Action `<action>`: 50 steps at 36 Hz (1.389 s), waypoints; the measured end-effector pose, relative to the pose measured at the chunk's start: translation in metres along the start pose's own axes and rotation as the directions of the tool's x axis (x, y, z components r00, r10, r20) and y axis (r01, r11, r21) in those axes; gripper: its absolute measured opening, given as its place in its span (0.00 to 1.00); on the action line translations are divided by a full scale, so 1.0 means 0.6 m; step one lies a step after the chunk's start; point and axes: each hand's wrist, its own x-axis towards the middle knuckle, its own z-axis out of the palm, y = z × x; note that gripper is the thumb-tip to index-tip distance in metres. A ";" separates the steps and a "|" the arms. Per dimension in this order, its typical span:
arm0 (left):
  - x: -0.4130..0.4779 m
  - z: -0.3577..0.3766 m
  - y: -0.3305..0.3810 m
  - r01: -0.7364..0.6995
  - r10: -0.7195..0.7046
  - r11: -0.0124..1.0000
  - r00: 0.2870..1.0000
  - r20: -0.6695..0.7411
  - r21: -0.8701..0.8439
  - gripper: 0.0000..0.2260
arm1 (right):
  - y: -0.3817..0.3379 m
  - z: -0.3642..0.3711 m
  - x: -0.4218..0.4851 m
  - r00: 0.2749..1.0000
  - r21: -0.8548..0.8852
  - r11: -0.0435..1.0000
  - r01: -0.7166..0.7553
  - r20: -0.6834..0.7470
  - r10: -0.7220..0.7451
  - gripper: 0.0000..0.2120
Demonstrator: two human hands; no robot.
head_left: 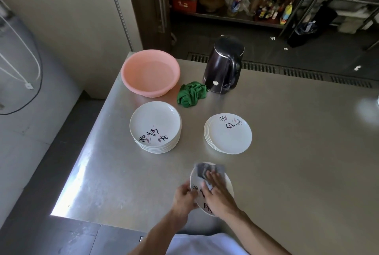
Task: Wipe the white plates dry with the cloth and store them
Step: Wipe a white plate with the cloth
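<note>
Steel table [287,152] carries two plate piles, left stack [155,127] and right stack [228,133], one pink basin [149,72], one green rag [191,94], one kettle [223,66]. Near its front edge the left hand [184,195] grips one plate [229,186] by the rim; the right hand [217,193], fingers flat, presses one grey cloth [207,169] onto it.

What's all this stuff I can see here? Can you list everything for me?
table: one, bare steel, fills the middle of the view
basin: one, pink, far left corner of the table
kettle: one, black, far edge, right of the basin
green cloth: one, crumpled, between the basin and the kettle
left stack of plates: several, white with black writing, mid-table
right stack of plates: a few, same pattern, lower than the left stack
held plate: one, white, near edge
grey cloth: one, on the held plate
shelves: metal, cluttered with bottles, beyond the table
left hand: grips the held plate's rim
right hand: presses the grey cloth onto it
</note>
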 end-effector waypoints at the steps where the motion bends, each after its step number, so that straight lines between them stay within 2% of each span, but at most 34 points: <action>1: 0.000 -0.002 0.000 0.001 -0.001 0.999 1.000 -0.016 -0.043 0.19 | 0.000 -0.004 0.006 0.996 0.008 0.997 -0.082 -0.024 0.083 0.27; 3: 0.002 -0.006 0.004 -0.002 -0.003 0.996 0.998 -0.056 -0.090 0.18 | -0.013 -0.015 0.011 0.974 0.113 0.971 -0.210 -0.066 0.218 0.29; 4: 0.002 -0.009 0.007 -0.008 0.002 0.997 0.997 -0.072 -0.083 0.15 | -0.019 -0.017 0.011 0.976 0.129 0.972 -0.196 -0.069 0.206 0.30; 7: 0.006 -0.011 0.013 -0.015 0.012 1.000 0.996 -0.085 -0.025 0.05 | -0.030 -0.007 0.001 0.999 0.242 0.970 -0.030 -0.031 0.038 0.29; 9: 0.005 -0.006 0.011 -0.007 0.006 1.000 0.998 -0.057 -0.010 0.07 | -0.036 -0.001 -0.014 0.995 0.230 0.968 0.097 0.013 -0.103 0.25; 11: 0.003 -0.003 0.007 -0.008 0.007 1.000 0.999 -0.032 -0.014 0.09 | -0.033 0.001 -0.014 0.990 0.250 0.961 0.117 0.042 -0.132 0.24; 13: 0.002 -0.003 0.003 0.005 -0.006 0.999 0.999 -0.042 -0.032 0.09 | -0.022 -0.001 -0.007 0.997 0.174 0.982 0.066 0.037 -0.073 0.25; 16: 0.004 -0.005 0.006 0.033 -0.033 0.999 0.999 -0.035 -0.003 0.16 | -0.012 -0.011 0.004 0.992 -0.057 0.990 -0.126 0.002 0.126 0.26; 17: 0.004 -0.004 0.007 0.031 -0.030 0.999 0.999 -0.010 0.022 0.18 | -0.016 -0.015 0.004 0.987 -0.068 0.985 -0.160 -0.004 0.160 0.27; 19: 0.001 -0.001 0.011 0.036 -0.038 0.997 0.999 0.026 0.070 0.19 | -0.027 -0.013 0.003 0.994 0.027 0.993 -0.111 0.017 0.111 0.27; 22: 0.004 0.002 0.009 0.029 -0.030 0.995 0.999 0.010 0.093 0.12 | -0.040 -0.001 -0.009 0.998 0.211 0.977 0.018 0.060 -0.031 0.27; 25: 0.003 0.000 0.006 0.009 -0.009 0.996 1.000 -0.001 0.090 0.09 | -0.034 0.001 -0.012 0.995 0.226 0.972 0.067 0.059 -0.082 0.26; 27: 0.001 0.000 0.006 0.012 -0.012 0.999 1.000 -0.011 0.048 0.14 | -0.020 -0.002 -0.002 0.999 0.078 0.997 0.016 0.048 -0.020 0.26; 29: -0.001 -0.004 0.007 0.025 -0.026 0.999 0.999 -0.030 -0.030 0.20 | -0.010 -0.009 0.011 0.995 -0.044 0.994 -0.098 0.019 0.098 0.25; 31: -0.002 -0.010 0.014 0.028 -0.031 0.997 0.999 -0.041 -0.072 0.18 | -0.014 -0.015 0.016 0.983 0.013 0.983 -0.185 -0.015 0.185 0.26; 33: 0.001 -0.014 0.023 0.017 -0.019 0.999 0.999 -0.043 -0.044 0.11 | -0.025 -0.017 0.013 0.991 0.057 0.992 -0.115 -0.058 0.118 0.27; 34: 0.002 -0.013 0.026 0.016 -0.017 1.000 0.999 -0.045 -0.022 0.08 | -0.030 -0.016 0.009 0.994 0.134 0.989 -0.068 -0.070 0.078 0.28; 36: 0.003 -0.006 0.026 0.029 -0.029 0.999 0.999 -0.046 0.016 0.06 | -0.037 -0.013 -0.001 0.999 0.225 0.974 0.032 -0.040 -0.024 0.28; 39: 0.000 0.000 0.018 0.045 -0.045 0.999 0.999 -0.028 -0.007 0.06 | -0.035 -0.009 -0.010 0.993 0.195 0.975 0.108 0.031 -0.116 0.26; 41: -0.001 -0.003 0.015 0.056 -0.057 0.997 0.998 -0.028 -0.049 0.10 | -0.023 -0.013 -0.006 0.998 0.132 0.990 0.040 0.041 -0.046 0.27; 43: 0.002 -0.008 0.017 0.054 -0.057 0.997 0.997 -0.055 -0.056 0.15 | -0.009 -0.022 -0.001 0.996 0.030 0.996 -0.086 0.024 0.086 0.28; 45: 0.006 -0.012 0.021 0.034 -0.039 0.998 0.996 -0.085 -0.057 0.16 | 0.001 -0.029 -0.001 0.990 -0.095 0.986 -0.135 0.021 0.138 0.28; 47: 0.011 -0.018 0.024 0.018 -0.026 0.998 0.992 -0.123 -0.062 0.14 | 0.005 -0.029 -0.007 0.997 -0.204 0.977 -0.066 0.030 0.074 0.27; 50: 0.020 -0.027 0.031 0.001 -0.012 0.997 0.989 -0.145 -0.074 0.14 | 0.005 -0.030 -0.024 0.996 -0.229 0.969 0.091 0.041 -0.083 0.29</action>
